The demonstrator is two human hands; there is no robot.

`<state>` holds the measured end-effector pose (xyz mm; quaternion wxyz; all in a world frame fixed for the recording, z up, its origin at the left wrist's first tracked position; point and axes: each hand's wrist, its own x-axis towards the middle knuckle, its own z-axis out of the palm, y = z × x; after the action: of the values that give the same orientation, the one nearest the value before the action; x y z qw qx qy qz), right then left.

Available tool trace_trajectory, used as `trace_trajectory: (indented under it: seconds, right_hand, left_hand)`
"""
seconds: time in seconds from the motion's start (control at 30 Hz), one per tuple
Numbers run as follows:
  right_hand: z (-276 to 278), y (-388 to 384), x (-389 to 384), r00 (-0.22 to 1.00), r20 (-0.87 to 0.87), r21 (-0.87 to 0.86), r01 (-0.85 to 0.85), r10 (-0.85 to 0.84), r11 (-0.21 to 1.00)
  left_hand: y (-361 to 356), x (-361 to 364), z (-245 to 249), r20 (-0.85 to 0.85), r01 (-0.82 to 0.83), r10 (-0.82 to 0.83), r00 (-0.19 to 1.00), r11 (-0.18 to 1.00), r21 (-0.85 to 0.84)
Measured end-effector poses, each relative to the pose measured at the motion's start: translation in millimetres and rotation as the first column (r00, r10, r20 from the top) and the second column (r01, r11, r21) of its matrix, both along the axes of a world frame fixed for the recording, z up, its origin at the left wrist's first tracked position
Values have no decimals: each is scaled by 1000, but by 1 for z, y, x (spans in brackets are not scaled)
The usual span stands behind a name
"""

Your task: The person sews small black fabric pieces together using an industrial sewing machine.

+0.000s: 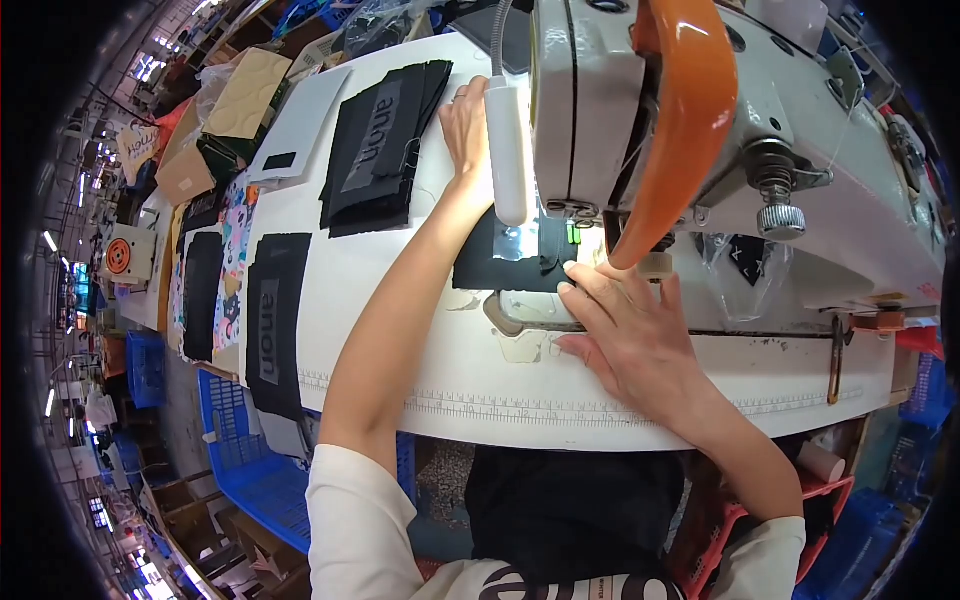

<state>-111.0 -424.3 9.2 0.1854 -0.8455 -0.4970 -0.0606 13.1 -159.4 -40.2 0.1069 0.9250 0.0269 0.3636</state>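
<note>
A black fabric piece lies flat under the head of the white sewing machine, lit by a lamp. My right hand rests at the fabric's right edge beside the needle area, fingers stretched out and lying flat. Farther back, my left hand reaches behind the lamp; its fingertips are partly hidden there, and what they touch cannot be made out. Small green marks show near the needle. An orange guard covers part of the machine's front.
Stacks of black lettered fabric lie on the white table, one in the middle, another at its left edge. A grey-white board is behind them. Blue crates stand below left, a red basket below right.
</note>
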Motion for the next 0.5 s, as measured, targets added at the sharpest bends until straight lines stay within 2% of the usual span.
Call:
trace_trajectory:
  seconds: [0.1, 0.17, 0.23, 0.3, 0.33, 0.37, 0.47, 0.5]
  right_hand:
    - [-1, -1, 1, 1000, 8, 3, 4, -4, 1000]
    - [-2, -1, 1, 1000, -16, 27, 0, 1, 1000]
    - [-3, -3, 2, 999, -31, 47, 10, -9, 999]
    - [-5, -3, 3, 999, -43, 61, 11, -8, 998]
    - [-6, -2, 3, 999, -49, 67, 6, -2, 998]
    - [-6, -1, 2, 999, -53, 70, 7, -3, 998]
    - [-4, -1, 2, 999, -28, 44, 31, -30, 999]
    - [-5, -1, 3, 999, -23, 45, 28, -27, 999]
  left_hand:
    - [-3, -4, 2, 40, 13, -12, 999, 1000, -17]
    - [-10, -47, 23, -100, 79, -131, 986, 906, -415]
    - [-30, -90, 48, -126, 124, -226, 966, 832, -541]
    - [-42, -132, 57, -218, 207, -306, 927, 900, -383]
    - [-44, -148, 57, -337, 257, -345, 876, 925, -280]
    - [-46, -155, 54, -341, 257, -344, 875, 926, -277]
    - [-50, -167, 39, -196, 489, -499, 844, 866, -100]
    - [-50, -166, 38, -193, 488, -497, 846, 867, -97]
